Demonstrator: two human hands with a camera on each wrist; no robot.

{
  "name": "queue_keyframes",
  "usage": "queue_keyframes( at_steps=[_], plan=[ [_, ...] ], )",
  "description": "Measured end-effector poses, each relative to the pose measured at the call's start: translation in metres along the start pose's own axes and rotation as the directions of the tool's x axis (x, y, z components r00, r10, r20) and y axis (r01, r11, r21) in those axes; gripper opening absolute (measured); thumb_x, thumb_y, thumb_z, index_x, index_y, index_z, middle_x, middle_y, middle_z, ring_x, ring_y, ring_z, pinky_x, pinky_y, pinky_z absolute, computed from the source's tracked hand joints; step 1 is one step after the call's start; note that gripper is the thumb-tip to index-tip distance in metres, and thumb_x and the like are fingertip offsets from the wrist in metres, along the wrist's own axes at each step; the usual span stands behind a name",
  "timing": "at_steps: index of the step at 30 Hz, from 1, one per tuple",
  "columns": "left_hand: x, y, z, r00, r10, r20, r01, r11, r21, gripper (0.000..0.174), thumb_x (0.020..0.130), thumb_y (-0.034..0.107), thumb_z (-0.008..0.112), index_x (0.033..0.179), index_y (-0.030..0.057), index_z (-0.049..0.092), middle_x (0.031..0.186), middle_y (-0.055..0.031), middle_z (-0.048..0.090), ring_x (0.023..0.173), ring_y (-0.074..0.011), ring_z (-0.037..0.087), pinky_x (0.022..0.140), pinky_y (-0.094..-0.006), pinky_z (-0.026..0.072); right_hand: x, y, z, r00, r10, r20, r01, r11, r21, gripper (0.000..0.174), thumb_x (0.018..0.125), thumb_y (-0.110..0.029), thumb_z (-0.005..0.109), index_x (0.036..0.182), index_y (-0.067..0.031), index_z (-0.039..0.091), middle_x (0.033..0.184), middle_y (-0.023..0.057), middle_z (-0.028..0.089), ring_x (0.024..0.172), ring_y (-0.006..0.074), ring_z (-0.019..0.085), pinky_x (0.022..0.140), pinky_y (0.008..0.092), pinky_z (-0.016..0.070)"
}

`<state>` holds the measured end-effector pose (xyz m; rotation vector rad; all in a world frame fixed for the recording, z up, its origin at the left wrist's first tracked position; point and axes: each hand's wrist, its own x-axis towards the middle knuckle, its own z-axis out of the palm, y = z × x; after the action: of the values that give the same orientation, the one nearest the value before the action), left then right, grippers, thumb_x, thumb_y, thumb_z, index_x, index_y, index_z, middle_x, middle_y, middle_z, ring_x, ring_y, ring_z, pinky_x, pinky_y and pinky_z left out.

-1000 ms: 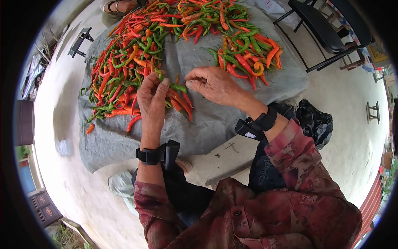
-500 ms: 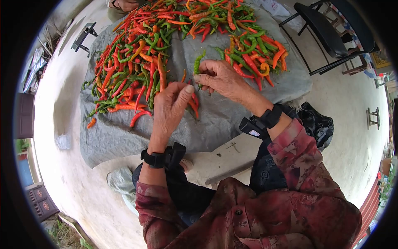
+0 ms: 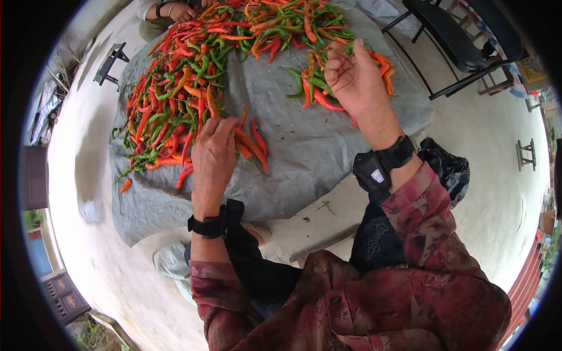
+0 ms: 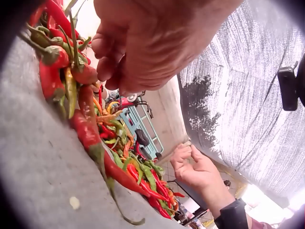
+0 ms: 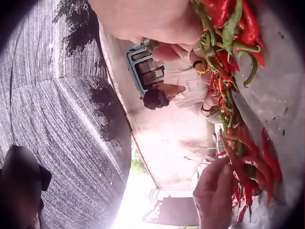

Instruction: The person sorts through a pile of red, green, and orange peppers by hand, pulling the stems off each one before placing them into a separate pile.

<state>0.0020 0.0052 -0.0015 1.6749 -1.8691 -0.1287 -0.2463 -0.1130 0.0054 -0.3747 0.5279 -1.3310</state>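
My left hand (image 3: 213,155) is at the near right edge of the large heap of red, orange and green chili peppers (image 3: 175,105). In the left wrist view its curled fingers (image 4: 107,67) pinch at the stem end of a red chili pepper (image 4: 86,75); the head view hides the fingertips. Several orange-red chili peppers (image 3: 252,143) lie just right of that hand. My right hand (image 3: 358,82) is over the smaller chili pile (image 3: 319,93) on the right, palm turned up and fingers loosely bent, with nothing in them. It covers part of that pile.
A grey sheet (image 3: 281,181) lies beneath the peppers. Another person's hand (image 3: 181,13) works at the heap's far left. A black chair (image 3: 448,35) stands on the right, a small stool (image 3: 111,63) on the left, and a black plastic bag (image 3: 445,169) near my right forearm.
My right hand took a green chili pepper from the left hand, then moved right and up to the smaller pile and let it go. The left hand went back to the heap's edge.
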Motion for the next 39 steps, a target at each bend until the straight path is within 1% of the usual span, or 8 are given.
queue_keyframes(
  at_steps=[4,8,11,14,19,32,35,39],
  plan=[
    [-0.005,0.000,0.010,0.973,0.209,0.100,-0.224,0.956,0.191,0.021,0.079,-0.002,0.055,0.098,0.0042,0.063,0.102,-0.0084,0.059,0.093,-0.0303,0.058,0.076,-0.0389,0.0483,-0.009,0.010,0.003,0.947,0.256,0.196,-0.245,0.966,-0.076,0.025,0.090,-0.029,0.062,0.094,-0.0043,0.061,0.074,0.0048,0.062,0.062,0.0112,0.055,0.058,0.0263,0.0473],
    [-0.003,-0.002,0.011,0.973,0.172,0.156,-0.203,0.956,0.212,0.024,0.076,-0.004,0.055,0.098,0.0055,0.059,0.104,-0.0078,0.059,0.095,-0.0303,0.057,0.079,-0.0402,0.0477,-0.025,0.031,0.018,0.919,0.317,0.234,-0.133,0.810,-0.572,0.028,0.092,-0.027,0.060,0.103,-0.0016,0.062,0.075,0.0028,0.061,0.058,0.0072,0.052,0.050,0.0215,0.0435],
    [-0.003,-0.001,0.011,0.987,0.133,0.094,-0.147,0.975,0.167,0.023,0.077,-0.002,0.057,0.098,0.0066,0.056,0.101,-0.0076,0.060,0.094,-0.0297,0.058,0.077,-0.0398,0.0477,-0.032,0.046,0.026,0.877,0.418,0.236,0.050,0.409,-0.911,0.034,0.089,-0.032,0.063,0.101,-0.0004,0.064,0.080,0.0057,0.064,0.065,0.0086,0.057,0.056,0.0234,0.0474],
    [-0.002,-0.002,0.009,0.990,0.136,0.022,-0.137,0.988,0.073,0.024,0.078,0.000,0.059,0.100,0.0080,0.055,0.098,-0.0078,0.060,0.092,-0.0300,0.058,0.075,-0.0392,0.0475,-0.033,0.070,0.017,0.817,0.384,0.431,0.380,0.202,-0.902,0.037,0.088,-0.034,0.064,0.099,0.0017,0.065,0.083,0.0087,0.067,0.069,0.0130,0.060,0.062,0.0278,0.0487],
    [-0.004,0.002,0.000,0.983,0.174,-0.056,-0.169,0.982,0.082,0.024,0.079,0.002,0.061,0.101,0.0083,0.057,0.098,-0.0087,0.061,0.092,-0.0305,0.059,0.075,-0.0383,0.0474,-0.039,0.078,0.026,0.767,0.402,0.501,0.455,0.211,-0.865,0.036,0.088,-0.031,0.062,0.097,0.0034,0.065,0.078,0.0084,0.066,0.067,0.0150,0.059,0.062,0.0303,0.0466],
    [-0.004,-0.014,-0.007,0.979,-0.095,-0.178,0.103,0.994,0.033,0.016,0.087,0.011,0.058,0.101,0.0040,0.061,0.088,-0.0137,0.061,0.082,-0.0328,0.061,0.071,-0.0401,0.0481,-0.034,0.016,0.026,0.831,0.503,0.236,0.181,0.156,-0.971,0.026,0.089,-0.025,0.056,0.094,0.0004,0.062,0.068,0.0026,0.060,0.058,0.0081,0.052,0.054,0.0266,0.0412],
    [-0.002,-0.009,-0.002,0.997,-0.006,-0.073,0.009,0.999,0.043,0.018,0.085,0.009,0.060,0.102,0.0016,0.060,0.090,-0.0156,0.063,0.082,-0.0341,0.062,0.068,-0.0385,0.0491,-0.027,0.005,0.008,0.818,-0.122,0.561,0.541,-0.166,-0.825,0.022,0.089,-0.022,0.058,0.097,-0.0009,0.062,0.067,0.0076,0.060,0.058,0.0145,0.056,0.055,0.0284,0.0446],
    [-0.005,-0.002,0.017,0.999,-0.007,0.032,0.001,0.987,0.164,0.027,0.082,0.010,0.063,0.107,0.0028,0.057,0.096,-0.0157,0.063,0.085,-0.0355,0.062,0.072,-0.0408,0.0488,-0.014,-0.020,-0.009,0.643,-0.426,0.637,0.557,-0.311,-0.770,0.015,0.085,-0.016,0.061,0.094,-0.0035,0.062,0.066,0.0116,0.061,0.057,0.0298,0.058,0.057,0.0392,0.0469]
  ],
)
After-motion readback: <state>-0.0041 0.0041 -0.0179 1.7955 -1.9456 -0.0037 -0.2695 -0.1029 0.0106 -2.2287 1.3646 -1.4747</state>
